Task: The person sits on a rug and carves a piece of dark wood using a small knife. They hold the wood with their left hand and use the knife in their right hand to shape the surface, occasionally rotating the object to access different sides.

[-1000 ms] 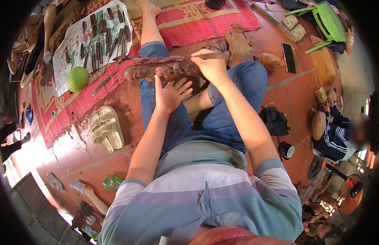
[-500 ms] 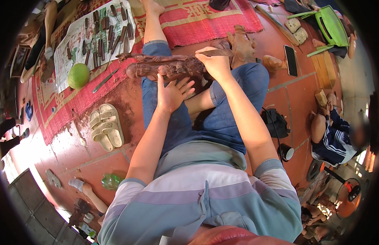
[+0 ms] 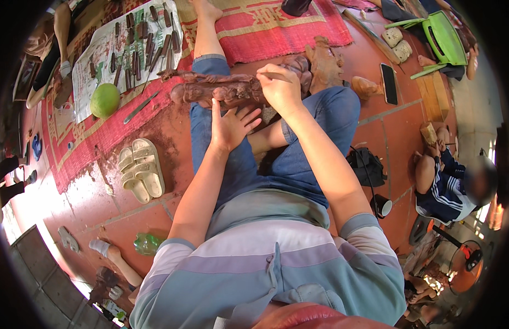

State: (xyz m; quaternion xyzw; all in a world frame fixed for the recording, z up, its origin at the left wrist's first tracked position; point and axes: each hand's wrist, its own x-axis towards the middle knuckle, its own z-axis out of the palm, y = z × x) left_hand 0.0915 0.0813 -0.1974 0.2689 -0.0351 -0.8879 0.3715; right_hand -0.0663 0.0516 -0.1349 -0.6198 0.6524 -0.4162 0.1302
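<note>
Woodcarving [image 3: 227, 90], a long reddish-brown figure, lies crosswise over the seated person's blue-jeaned thigh [image 3: 221, 148], at about twelve o'clock from the torso. Its surface already shows deep relief and rounded forms along most of its length, so the shaping appears well advanced; what remains looks like detail or finishing work, though how much cannot be judged from this view.

Left hand [image 3: 231, 127] sits just below the carving, at its six o'clock, palm down with fingers spread wide, the fingertips touching its lower edge and steadying it rather than clasping anything. Right hand [image 3: 282, 90] rests on the carving's right part, at three o'clock from its middle, fingers curled closed around a thin stick-like tool [image 3: 272, 75] whose tip points left across the wood.

Farther out, at ten o'clock, a white cloth [image 3: 81, 88] spread over a red patterned mat [image 3: 298, 33] carries rows of chisels [image 3: 136, 46], with a green round fruit [image 3: 105, 100] beside it. Pale sandals [image 3: 141, 171] lie on the tiled floor at eight o'clock. A second small carving [image 3: 325, 66] and a dark phone [image 3: 389, 83] lie at two o'clock.
</note>
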